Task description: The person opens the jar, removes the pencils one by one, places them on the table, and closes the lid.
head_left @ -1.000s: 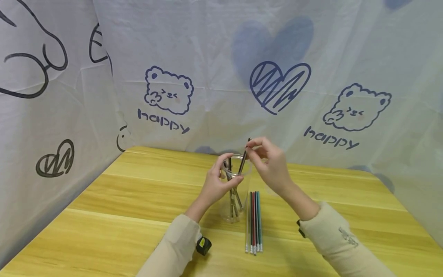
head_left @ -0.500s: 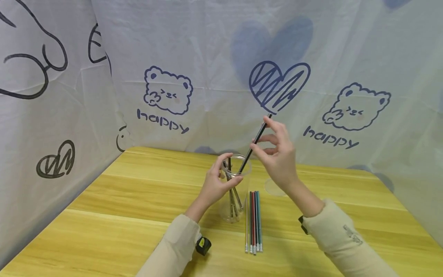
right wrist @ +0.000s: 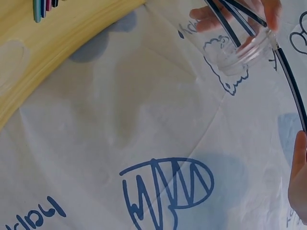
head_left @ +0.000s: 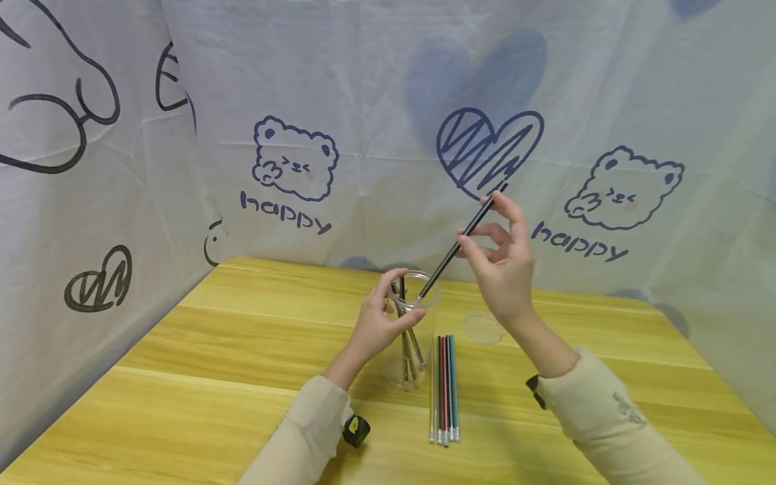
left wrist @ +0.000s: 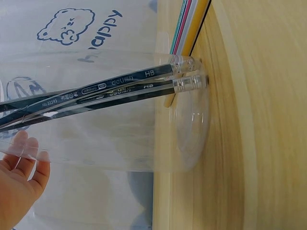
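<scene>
My left hand (head_left: 378, 323) grips the rim of a clear plastic jar (head_left: 394, 367), which stands upright on the table. Dark pencils (left wrist: 120, 91) marked HB lean inside it, their eraser ends at the bottom. With its fingertips my right hand (head_left: 508, 273) pinches one more black pencil (head_left: 463, 236), tilted up to the right. That pencil's silver eraser end is at the jar's mouth, while its upper part is outside. In the right wrist view, the held pencil (right wrist: 291, 81) slants down from the jar's rim (right wrist: 235, 64) to the hand.
Several coloured pencils (head_left: 445, 391) lie side by side on the wooden table (head_left: 242, 337), right of the jar. Behind them is a flat clear round lid (head_left: 483, 329). A white cloth (head_left: 364, 81) with drawings hangs along the table's back and left edges.
My right hand has moved up and to the right, drawing the black pencil most of the way out of the jar. The lid has come into view. My left hand has stayed put.
</scene>
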### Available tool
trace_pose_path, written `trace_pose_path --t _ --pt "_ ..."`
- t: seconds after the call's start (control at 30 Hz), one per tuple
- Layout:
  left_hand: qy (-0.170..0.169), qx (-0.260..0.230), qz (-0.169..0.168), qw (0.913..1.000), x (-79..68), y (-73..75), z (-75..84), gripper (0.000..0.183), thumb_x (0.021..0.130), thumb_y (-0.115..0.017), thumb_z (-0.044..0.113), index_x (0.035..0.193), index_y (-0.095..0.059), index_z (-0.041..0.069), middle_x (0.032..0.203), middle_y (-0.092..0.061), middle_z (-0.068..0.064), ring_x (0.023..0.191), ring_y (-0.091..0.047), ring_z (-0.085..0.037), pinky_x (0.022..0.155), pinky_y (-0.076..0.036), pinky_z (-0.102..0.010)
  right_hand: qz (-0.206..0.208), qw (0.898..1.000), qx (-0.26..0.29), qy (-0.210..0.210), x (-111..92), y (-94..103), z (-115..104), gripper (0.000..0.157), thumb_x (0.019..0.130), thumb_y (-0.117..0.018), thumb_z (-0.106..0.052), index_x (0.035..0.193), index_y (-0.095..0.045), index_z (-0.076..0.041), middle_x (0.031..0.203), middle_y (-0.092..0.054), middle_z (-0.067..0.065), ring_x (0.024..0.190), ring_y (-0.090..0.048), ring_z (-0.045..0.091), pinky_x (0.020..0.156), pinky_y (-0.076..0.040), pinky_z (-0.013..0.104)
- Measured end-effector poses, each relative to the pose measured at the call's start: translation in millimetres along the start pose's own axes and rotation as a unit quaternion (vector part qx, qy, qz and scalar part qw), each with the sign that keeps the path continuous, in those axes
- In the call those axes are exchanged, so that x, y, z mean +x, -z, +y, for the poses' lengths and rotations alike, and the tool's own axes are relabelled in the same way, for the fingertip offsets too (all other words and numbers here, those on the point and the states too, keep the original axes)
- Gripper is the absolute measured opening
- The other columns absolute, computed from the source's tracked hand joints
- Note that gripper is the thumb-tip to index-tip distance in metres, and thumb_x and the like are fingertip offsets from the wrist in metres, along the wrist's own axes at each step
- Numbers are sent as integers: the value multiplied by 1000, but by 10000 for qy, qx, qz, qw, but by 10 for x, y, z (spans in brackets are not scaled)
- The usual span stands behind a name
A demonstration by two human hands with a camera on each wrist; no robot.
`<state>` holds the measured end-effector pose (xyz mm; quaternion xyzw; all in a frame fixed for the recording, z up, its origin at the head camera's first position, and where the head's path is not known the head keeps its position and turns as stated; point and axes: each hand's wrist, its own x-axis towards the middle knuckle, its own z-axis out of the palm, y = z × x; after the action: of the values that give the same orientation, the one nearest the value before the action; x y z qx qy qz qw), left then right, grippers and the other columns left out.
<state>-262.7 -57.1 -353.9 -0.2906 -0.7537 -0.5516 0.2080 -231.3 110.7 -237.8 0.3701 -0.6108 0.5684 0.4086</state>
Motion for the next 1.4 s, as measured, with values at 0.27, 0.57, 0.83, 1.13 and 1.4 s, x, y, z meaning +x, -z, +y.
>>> trace_pose_path --t 0.27,0.57,0.83,1.13,1.4 --pt "32 0 29 10000 -12 8 8 63 77 -67 33 132 -38 22 122 -45 -7 69 -35 -10 57 -34 -27 473 9989 65 4 47 65 -37 50 76 -52 20 123 -41 7 116 -47 5 75 -54 13 58 -49 23" --pt "75 -9 35 10000 -11 15 10 63 77 -68 23 132 -38 22 119 -47 -9 74 -41 -21 59 -36 -29 525 9986 -85 31 56 142 -31 50 75 -53 20 122 -42 8 115 -48 7 73 -54 12 56 -49 22" --pt "92 -6 22 10000 -3 9 9 64 76 -67 34 132 -38 22 120 -46 -8 75 -41 -24 60 -36 -29 419 9986 -211 -232 -47 194 6 50 75 -53 20 122 -43 7 114 -48 6 73 -54 12 55 -48 21" --pt "55 7 41 10000 -5 3 4 64 76 -68 30 132 -38 23 117 -47 -8 74 -40 -17 61 -36 -30 185 9984 -306 -428 -170 241 72 48 75 -55 19 121 -43 8 110 -47 1 74 -54 9 54 -48 22" --pt "125 -28 20 9999 -8 -1 2 65 76 -69 21 133 -38 21 116 -47 -10 75 -41 -22 60 -35 -29 177 9980 -120 -591 -298 254 130 45 75 -53 21 118 -42 14 107 -48 6 74 -53 10 55 -48 19"
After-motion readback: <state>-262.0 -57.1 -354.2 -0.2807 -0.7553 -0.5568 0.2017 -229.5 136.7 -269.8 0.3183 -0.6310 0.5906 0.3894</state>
